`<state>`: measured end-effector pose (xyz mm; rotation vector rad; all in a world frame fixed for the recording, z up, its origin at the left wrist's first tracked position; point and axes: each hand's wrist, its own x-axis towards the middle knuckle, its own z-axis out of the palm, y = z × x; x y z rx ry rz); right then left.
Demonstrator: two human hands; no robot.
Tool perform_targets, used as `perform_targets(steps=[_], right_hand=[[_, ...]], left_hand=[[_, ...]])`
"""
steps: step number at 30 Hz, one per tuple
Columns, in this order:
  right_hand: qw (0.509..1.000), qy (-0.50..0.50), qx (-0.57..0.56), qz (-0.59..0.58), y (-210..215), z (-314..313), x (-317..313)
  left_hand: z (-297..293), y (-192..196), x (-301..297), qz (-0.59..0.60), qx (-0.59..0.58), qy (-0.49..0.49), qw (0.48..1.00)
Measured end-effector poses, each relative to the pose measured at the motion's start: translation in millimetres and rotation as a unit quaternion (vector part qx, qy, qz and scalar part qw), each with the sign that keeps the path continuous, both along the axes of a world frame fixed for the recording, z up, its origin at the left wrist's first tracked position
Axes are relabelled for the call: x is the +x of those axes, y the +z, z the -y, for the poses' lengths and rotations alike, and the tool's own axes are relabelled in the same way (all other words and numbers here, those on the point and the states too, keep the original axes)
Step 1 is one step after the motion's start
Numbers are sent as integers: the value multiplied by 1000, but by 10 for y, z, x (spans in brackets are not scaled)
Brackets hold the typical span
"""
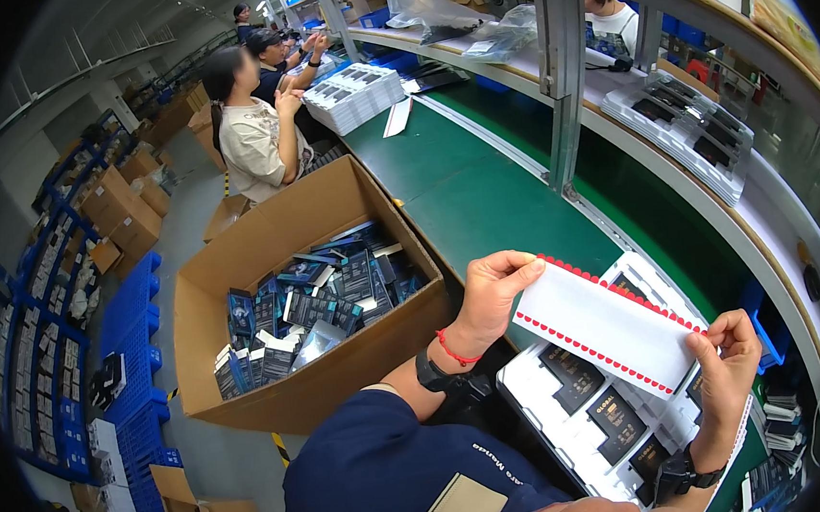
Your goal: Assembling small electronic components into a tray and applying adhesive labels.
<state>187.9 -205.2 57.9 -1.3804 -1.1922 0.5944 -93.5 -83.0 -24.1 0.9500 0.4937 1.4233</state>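
My left hand [498, 292] pinches the upper left end of a white sheet [608, 325] edged with rows of red rounded tabs. At the sheet's right end, my right hand [731, 358] grips a corner between thumb and fingers. The sheet is held tilted above a white plastic tray [534, 405] and hides part of it. Flat black rectangular packs, which look like batteries, sit in the tray's compartments; one such pack [619, 422] shows plainly below the sheet.
An open cardboard box [344, 396] full of small dark boxes [313, 307] stands to my left. The green bench [481, 183] runs ahead, with stacked trays [355, 101] at its far end. A metal post [565, 90] and shelf rise right. Co-workers [261, 138] sit beyond the box.
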Motion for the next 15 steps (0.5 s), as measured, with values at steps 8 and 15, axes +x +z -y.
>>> perform_targets(steps=[8,15], right_hand=[[1000,7,-1,13,-24,3,31],[1000,9,-11,12,-43,-11,40]], left_hand=[[-9,-43,0,12,1,-6,1000],[-20,-41,10,10,4,-8,1000]])
